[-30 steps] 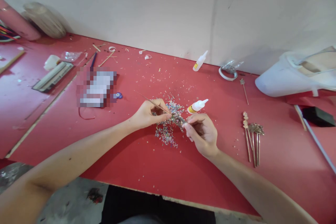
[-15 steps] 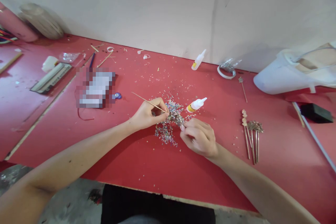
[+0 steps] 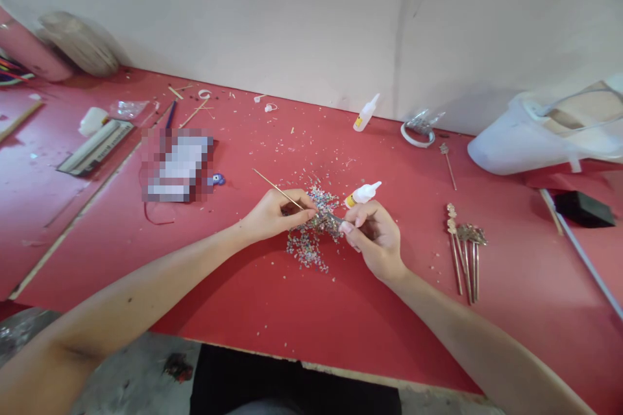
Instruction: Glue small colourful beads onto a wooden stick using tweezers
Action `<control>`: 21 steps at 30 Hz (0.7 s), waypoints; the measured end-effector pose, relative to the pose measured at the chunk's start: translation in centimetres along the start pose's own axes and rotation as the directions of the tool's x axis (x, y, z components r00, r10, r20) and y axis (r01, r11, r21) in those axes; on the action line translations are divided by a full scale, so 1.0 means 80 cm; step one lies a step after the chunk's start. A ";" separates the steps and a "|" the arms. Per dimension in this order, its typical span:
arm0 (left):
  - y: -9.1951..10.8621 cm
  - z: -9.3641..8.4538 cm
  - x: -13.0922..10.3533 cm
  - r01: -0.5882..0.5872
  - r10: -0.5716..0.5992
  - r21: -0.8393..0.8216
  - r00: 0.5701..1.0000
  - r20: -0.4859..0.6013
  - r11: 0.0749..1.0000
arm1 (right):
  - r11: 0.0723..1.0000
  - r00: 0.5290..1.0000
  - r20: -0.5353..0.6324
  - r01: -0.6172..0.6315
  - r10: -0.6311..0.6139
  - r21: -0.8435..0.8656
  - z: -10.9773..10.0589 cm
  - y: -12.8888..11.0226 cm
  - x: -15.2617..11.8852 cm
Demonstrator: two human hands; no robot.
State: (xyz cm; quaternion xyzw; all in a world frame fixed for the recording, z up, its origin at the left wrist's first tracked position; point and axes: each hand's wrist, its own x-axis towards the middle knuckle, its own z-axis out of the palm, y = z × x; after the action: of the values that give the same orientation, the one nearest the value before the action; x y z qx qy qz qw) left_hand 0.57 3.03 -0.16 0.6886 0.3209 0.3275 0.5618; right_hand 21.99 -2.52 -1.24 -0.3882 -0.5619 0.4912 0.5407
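Between the thumb and fingers of my left hand point(image 3: 278, 213) is a thin wooden stick point(image 3: 276, 187), its tip pointing down at the pile of small glittery chips point(image 3: 307, 246). My right hand point(image 3: 376, 238) pinches the end of a small ornament point(image 3: 331, 220) covered in chips, held over the pile close to the left fingertips. The ornament's exact shape is too small to tell. A white glue bottle with a yellow label point(image 3: 363, 194) lies just behind my right hand.
Several decorated hairpin-like sticks point(image 3: 471, 259) lie at right, before a white bucket point(image 3: 511, 133). A second glue bottle point(image 3: 366, 113) stands near the wall beside a tape ring point(image 3: 417, 135). A blurred-out flat object point(image 3: 180, 165) and a long packet point(image 3: 96, 148) are at left.
My right hand has turned, its fingers now more visible and raised around the ornament's end. The stick in my left hand has shifted slightly right and steepened.
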 end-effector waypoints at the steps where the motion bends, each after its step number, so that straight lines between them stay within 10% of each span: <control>1: 0.000 0.000 0.000 -0.013 0.013 0.005 1.000 -0.002 1.000 | 0.999 0.999 0.002 -0.034 0.034 0.037 0.000 0.000 0.001; 10: 0.002 -0.001 -0.002 -0.133 0.131 0.040 0.990 0.044 0.990 | 0.908 0.944 0.089 -0.331 0.319 0.255 0.006 -0.007 0.004; 21: 0.002 0.001 -0.003 -0.153 0.154 0.059 0.988 -0.011 0.986 | 0.865 0.912 0.083 -0.408 0.402 0.293 0.009 -0.012 0.008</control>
State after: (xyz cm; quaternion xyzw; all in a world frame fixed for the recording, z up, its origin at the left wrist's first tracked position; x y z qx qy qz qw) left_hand 0.49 2.78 -0.04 0.7247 0.2804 0.3656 0.5123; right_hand 21.31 -2.22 -0.13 -0.4048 -0.3907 0.6780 0.4731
